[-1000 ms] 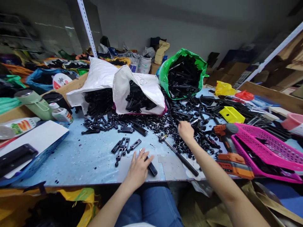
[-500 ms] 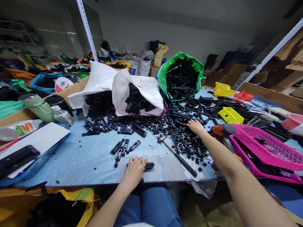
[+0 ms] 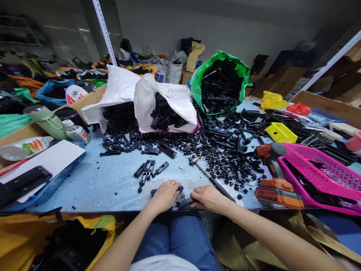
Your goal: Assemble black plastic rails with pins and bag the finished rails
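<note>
At the front edge of the table, my left hand (image 3: pixel 166 195) is closed over a black plastic link (image 3: pixel 180 188), whose ends show on either side of the fingers. Just right of it, my right hand (image 3: pixel 210 197) grips a black plastic piece (image 3: pixel 185 203) that points toward the left hand. The hands hide much of both pieces. Close behind the right hand lies a hammer (image 3: pixel 210 177) with a dark handle. Several assembled black links (image 3: pixel 148 171) rest loosely behind my left hand. A heap of small black knobs and screws (image 3: pixel 228 165) spreads behind the hammer.
An orange cordless drill (image 3: pixel 273 173) and a pink basket (image 3: pixel 318 169) stand on the right. White sacks (image 3: pixel 169 94) and a green bag (image 3: pixel 197 90) of black parts are at the back. Papers (image 3: pixel 56 162) and bottles (image 3: pixel 75 131) lie left.
My right hand has come back from the parts heap toward the front edge, with a black piece in it, beside my left hand. The left hand stays on its link.
</note>
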A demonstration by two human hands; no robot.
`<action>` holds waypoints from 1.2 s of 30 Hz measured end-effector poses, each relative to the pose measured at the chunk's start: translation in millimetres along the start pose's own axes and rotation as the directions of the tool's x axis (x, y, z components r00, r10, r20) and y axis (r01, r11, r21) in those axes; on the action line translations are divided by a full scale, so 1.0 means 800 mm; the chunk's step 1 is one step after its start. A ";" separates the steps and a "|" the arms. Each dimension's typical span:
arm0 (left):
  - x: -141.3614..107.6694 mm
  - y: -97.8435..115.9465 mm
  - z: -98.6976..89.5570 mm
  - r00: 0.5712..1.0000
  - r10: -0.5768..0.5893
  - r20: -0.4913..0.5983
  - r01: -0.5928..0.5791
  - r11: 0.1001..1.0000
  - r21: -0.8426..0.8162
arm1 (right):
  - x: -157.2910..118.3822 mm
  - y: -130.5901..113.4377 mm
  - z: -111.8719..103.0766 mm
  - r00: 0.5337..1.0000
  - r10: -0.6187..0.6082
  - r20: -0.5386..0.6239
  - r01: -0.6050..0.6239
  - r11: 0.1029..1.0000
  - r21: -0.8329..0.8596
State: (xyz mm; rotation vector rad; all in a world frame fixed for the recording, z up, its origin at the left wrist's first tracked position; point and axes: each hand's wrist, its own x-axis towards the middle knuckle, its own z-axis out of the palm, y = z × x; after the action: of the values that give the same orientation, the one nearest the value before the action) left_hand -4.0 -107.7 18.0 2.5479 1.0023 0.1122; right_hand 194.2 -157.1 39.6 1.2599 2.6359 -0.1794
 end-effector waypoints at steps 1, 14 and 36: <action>0.001 0.001 0.000 1.000 -0.001 0.004 0.001 1.000 -0.004 | 0.002 -0.004 0.005 1.000 0.030 -0.001 -0.030 0.999 0.015; -0.013 0.002 -0.004 0.982 -0.001 -0.187 -0.020 0.994 -0.110 | -0.001 -0.037 -0.024 0.962 0.237 -0.137 -0.243 0.970 -0.030; -0.011 -0.001 0.018 0.902 0.038 -0.431 -0.067 0.996 -0.053 | 0.002 -0.026 -0.049 0.975 0.191 -0.112 -0.202 0.975 -0.097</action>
State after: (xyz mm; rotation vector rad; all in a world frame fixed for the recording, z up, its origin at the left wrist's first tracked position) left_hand -7.6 -117.6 5.0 2.5421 1.0588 0.7406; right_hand 171.7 -161.2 77.3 1.5187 2.5425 0.0601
